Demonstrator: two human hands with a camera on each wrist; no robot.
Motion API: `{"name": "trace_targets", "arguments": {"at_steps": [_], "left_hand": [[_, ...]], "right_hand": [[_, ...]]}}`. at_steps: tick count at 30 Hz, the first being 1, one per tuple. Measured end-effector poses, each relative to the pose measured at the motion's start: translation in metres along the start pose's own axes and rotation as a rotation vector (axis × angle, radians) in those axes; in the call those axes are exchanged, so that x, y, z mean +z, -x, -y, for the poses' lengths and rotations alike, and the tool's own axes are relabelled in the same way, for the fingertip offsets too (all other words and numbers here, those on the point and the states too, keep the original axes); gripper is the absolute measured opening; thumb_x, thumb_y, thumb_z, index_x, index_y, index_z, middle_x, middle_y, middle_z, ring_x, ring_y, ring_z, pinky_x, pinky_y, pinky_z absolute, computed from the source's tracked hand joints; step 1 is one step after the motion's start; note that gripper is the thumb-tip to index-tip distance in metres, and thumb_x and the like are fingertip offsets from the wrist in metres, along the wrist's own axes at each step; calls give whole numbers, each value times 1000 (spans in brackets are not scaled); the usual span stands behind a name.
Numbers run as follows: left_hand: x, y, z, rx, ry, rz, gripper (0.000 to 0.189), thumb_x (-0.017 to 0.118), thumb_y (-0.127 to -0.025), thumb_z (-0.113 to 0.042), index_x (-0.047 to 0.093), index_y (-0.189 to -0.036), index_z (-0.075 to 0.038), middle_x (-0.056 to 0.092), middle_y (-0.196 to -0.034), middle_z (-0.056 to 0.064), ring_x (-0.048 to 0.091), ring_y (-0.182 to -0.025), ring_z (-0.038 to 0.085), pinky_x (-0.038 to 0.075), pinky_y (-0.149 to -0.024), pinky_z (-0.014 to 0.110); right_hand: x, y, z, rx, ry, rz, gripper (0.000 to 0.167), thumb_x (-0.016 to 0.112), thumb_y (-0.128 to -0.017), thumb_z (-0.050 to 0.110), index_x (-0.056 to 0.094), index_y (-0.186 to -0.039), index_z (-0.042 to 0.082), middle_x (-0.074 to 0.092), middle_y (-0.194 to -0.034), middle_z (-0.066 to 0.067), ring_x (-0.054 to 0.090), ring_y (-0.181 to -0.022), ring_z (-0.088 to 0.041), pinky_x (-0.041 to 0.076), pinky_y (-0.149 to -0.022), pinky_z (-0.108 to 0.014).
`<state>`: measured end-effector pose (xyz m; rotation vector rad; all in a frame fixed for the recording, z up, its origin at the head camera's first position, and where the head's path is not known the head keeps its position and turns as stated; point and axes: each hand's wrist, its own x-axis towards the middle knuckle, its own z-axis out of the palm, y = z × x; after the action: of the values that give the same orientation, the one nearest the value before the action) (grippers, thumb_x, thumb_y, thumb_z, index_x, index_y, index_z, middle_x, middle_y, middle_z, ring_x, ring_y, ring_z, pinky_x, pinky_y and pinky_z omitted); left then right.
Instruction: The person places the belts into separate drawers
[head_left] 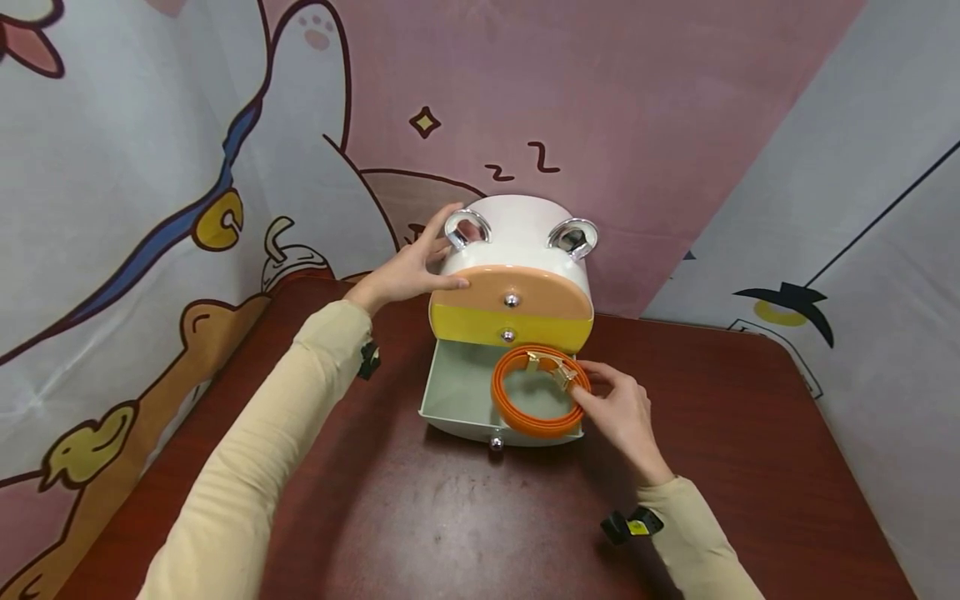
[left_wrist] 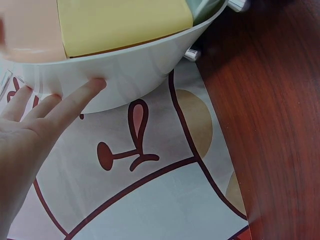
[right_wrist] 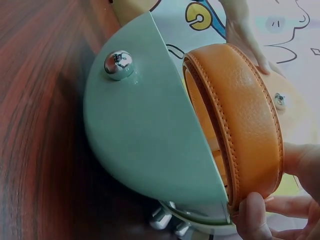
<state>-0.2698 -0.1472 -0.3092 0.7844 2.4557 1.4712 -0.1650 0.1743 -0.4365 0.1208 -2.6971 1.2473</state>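
Note:
A rounded desktop drawer box (head_left: pixel 517 229) has a white body, two shiny metal ears and stacked drawers: orange on top, yellow below it, pale green at the bottom. The green drawer (head_left: pixel 457 392) is pulled out. Over its right part is a coiled orange belt (head_left: pixel 542 427) with a gold buckle. My right hand (head_left: pixel 622 408) pinches the coil's right side between thumb and fingers; in the right wrist view the belt (right_wrist: pixel 250 110) rises above the drawer's front edge. My left hand (head_left: pixel 412 262) rests against the box's left side, fingers fairly straight along the white wall (left_wrist: pixel 135 82), thumb at the orange drawer.
The box stands toward the back of a dark reddish wood table (head_left: pixel 465 517). Behind it hangs a pink and white cartoon backdrop (head_left: pixel 600 100), which also runs along the left and right sides. Round metal knobs (head_left: pixel 497 444) stick out from the drawer fronts.

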Motion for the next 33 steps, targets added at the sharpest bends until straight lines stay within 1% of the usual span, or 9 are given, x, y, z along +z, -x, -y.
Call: {"name": "trace_targets", "arguments": {"at_steps": [10, 13, 17, 19, 25, 33], "left_hand": [[0, 0, -1, -5, -8, -4, 103, 75, -86, -12, 0, -155, -27, 22, -154, 24, 26, -139, 40, 25, -108, 55], [1, 0, -1, -6, -7, -6, 102, 75, -86, -12, 1, -155, -27, 22, -153, 25, 26, -139, 40, 25, -108, 55], [1, 0, -2, -13, -3, -6, 102, 75, -86, -12, 1, -155, -28, 21, -153, 25, 25, -139, 40, 27, -107, 54], [1, 0, -2, -15, -3, -5, 102, 75, -86, -12, 1, -155, -27, 21, -154, 25, 25, -139, 40, 27, -107, 55], [0, -2, -1, -12, -10, -1, 103, 74, -86, -9, 0, -155, -25, 22, -153, 26, 25, -138, 41, 26, -107, 56], [-1, -1, -3, -14, 4, 1, 102, 74, -86, -9, 1, -155, -26, 23, -153, 25, 25, -138, 42, 26, -107, 57]], "right_hand": [[12, -7, 7, -15, 13, 0, 35, 72, -83, 19, 70, -117, 10, 72, -98, -11, 67, -70, -18, 45, -55, -30], [16, -8, 10, -26, 20, 8, 35, 73, -82, 20, 71, -115, 10, 72, -96, -9, 64, -65, -16, 43, -53, -30], [21, -10, 14, -38, 25, 14, 34, 74, -81, 20, 71, -113, 11, 72, -92, -8, 55, -55, -16, 39, -48, -30], [24, -11, 15, -39, 22, 14, 33, 74, -81, 20, 71, -113, 11, 72, -92, -8, 54, -54, -15, 38, -47, -29], [31, -13, 19, -27, -4, 15, 34, 74, -81, 20, 71, -114, 10, 72, -93, -8, 61, -56, -11, 43, -49, -30], [36, -15, 21, -13, 7, 35, 35, 73, -82, 22, 70, -115, 10, 72, -94, -9, 61, -55, -11, 43, -48, -31]]}}
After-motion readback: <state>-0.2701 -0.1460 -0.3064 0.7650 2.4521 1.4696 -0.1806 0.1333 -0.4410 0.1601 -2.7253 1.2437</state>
